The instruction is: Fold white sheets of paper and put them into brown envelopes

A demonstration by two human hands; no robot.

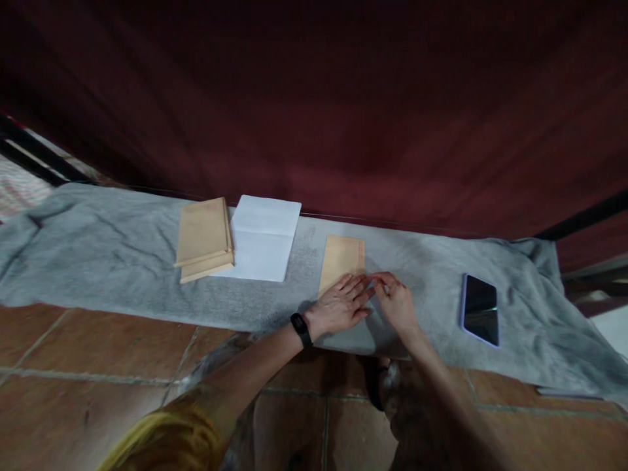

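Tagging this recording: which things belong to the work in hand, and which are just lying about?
Likely in the work:
envelope, under the left hand, near the right hand
envelope stack, similarly brown
paper, partly beneath that stack

Seemingly just lying about:
phone, untouched, off right

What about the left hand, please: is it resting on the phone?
No, the left hand is over an envelope, away from the phone.

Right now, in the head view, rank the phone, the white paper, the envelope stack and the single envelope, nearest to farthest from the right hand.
From the right hand:
1. Single envelope, partly under the left hand.
2. Phone, off to the right.
3. White paper, to the left.
4. Envelope stack, farthest left, overlapping the paper.
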